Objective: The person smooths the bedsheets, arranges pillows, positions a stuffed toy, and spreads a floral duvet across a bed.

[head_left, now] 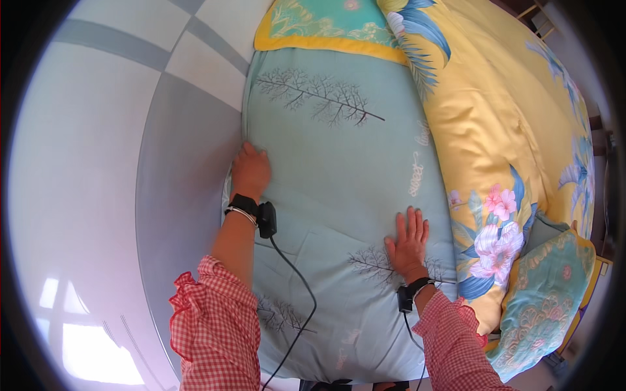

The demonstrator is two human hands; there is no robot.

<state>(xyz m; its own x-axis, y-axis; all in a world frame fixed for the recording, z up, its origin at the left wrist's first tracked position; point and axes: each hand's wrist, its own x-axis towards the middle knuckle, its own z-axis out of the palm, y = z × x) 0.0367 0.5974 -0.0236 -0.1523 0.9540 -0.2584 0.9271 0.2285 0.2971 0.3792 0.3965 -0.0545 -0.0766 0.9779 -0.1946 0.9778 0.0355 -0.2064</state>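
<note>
A pale blue-green bed sheet with dark branch prints covers the bed in front of me. At its left edge, beside the wall, my left hand is closed with curled fingers on the sheet; its fingertips are partly hidden. My right hand lies flat on the sheet, fingers spread, near a branch print, and holds nothing. Both wrists carry black bands with small black boxes and cables.
A yellow floral quilt is folded along the right side. One green-and-yellow pillow lies at the far end, another at the near right. A grey-and-white wall panel borders the bed's left.
</note>
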